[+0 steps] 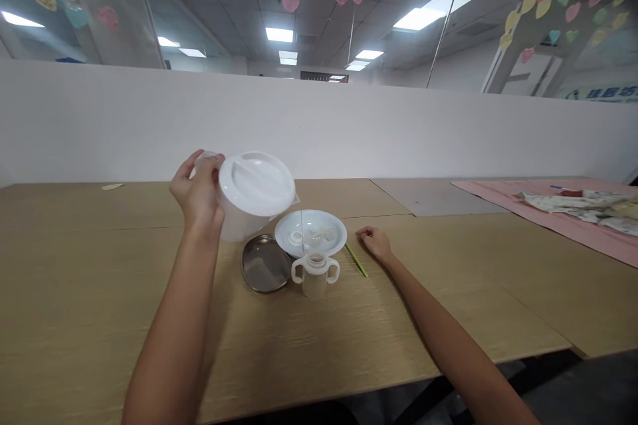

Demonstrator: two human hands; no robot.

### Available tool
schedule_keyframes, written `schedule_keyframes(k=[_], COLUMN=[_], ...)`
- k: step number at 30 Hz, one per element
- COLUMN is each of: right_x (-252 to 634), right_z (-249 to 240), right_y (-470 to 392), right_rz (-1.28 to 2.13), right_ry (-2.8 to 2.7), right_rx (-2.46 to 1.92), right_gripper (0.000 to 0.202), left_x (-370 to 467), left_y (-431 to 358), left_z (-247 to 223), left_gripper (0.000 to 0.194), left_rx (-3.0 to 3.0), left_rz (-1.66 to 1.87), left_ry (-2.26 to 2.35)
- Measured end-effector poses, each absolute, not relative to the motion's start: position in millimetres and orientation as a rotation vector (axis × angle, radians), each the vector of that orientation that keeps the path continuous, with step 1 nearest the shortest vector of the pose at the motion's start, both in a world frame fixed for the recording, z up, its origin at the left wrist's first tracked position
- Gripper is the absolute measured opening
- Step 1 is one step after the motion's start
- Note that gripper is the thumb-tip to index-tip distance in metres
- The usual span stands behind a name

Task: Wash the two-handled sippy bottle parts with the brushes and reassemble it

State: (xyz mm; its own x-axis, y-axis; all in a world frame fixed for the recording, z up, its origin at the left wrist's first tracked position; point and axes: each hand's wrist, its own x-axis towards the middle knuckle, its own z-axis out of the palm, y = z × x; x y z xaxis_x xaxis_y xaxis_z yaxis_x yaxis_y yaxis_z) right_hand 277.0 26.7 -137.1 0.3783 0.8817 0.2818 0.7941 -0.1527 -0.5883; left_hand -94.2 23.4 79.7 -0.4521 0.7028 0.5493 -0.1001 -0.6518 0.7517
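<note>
My left hand [199, 182] is wrapped round the handle of a translucent plastic pitcher [239, 222] with a white lid [256, 182]. The pitcher is held up and tilted to the right, its spout above a white bowl [337, 229]. A thin line, perhaps water, runs down from near the spout into the bowl. In the bowl lie a white ring-shaped piece [296, 238] and clear parts too small to name. My right hand [375, 241] rests on the table with fingers curled in, nothing visible in them, beside a thin green stick [356, 260].
In front of the bowl stands a two-handled baby bottle [314, 279] without a top. A metal dish [266, 265] lies to its left. A flat wooden piece [113, 186] is at the far left; a pink cloth [498, 194] with fabric covers the right. A white wall [349, 133] rises behind.
</note>
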Motion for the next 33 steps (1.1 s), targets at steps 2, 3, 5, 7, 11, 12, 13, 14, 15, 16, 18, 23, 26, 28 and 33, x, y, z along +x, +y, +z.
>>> schedule_keyframes(k=[2,3,5,7,11,12,13,14,15,16,18,23,26,28,33], right_x=[277,277,277,276,276,276,276,276,275,275,275,274,273,273,273], right_z=[-136,-136,-135,-135,-134,-134,-134,-134,-134,-134,-133,-131,-131,-131,-131], right_y=[26,26,26,25,24,24,24,24,23,23,23,23,22,21,21], right_rz=[0.164,0.163,0.165,0.169,0.177,0.177,0.179,0.180,0.181,0.181,0.179,0.171,0.164,0.160,0.158], right_ry=[-1.444,-1.446,-1.450,-1.454,-1.457,-1.456,-1.456,-1.456,-1.458,-1.459,-1.460,-1.462,-1.464,-1.465,-1.474], right_rx=[-1.973,-1.975,-1.976,-1.974,-1.975,-1.977,-1.979,-1.980,-1.981,-1.982,-1.984,-1.989,-1.992,-1.994,-1.991], right_gripper=[0.025,0.025,0.026,0.026,0.027,0.027,0.027,0.027,0.027,0.027,0.026,0.026,0.026,0.026,0.026], left_x=[-82,-76,-66,-60,-56,-55,-55,-55,-55,-54,-53,-52,-52,-53,-53], left_y=[8,1,-12,-24,-41,-44,-47,-49,-50,-51,-53,-56,-57,-57,-54], left_z=[84,86,88,90,94,95,96,97,97,98,98,99,101,101,99], left_gripper=[0.044,0.046,0.047,0.046,0.047,0.047,0.048,0.048,0.048,0.048,0.047,0.046,0.046,0.046,0.046], left_rx=[1.177,1.190,1.288,1.395,1.539,1.565,1.591,1.619,1.645,1.670,1.709,1.749,1.765,1.769,1.754], left_rz=[2.156,2.147,2.091,2.023,1.918,1.900,1.881,1.862,1.847,1.835,1.825,1.825,1.831,1.838,1.837], left_ry=[0.838,0.837,0.875,0.935,1.027,1.037,1.048,1.061,1.075,1.087,1.099,1.118,1.128,1.132,1.136])
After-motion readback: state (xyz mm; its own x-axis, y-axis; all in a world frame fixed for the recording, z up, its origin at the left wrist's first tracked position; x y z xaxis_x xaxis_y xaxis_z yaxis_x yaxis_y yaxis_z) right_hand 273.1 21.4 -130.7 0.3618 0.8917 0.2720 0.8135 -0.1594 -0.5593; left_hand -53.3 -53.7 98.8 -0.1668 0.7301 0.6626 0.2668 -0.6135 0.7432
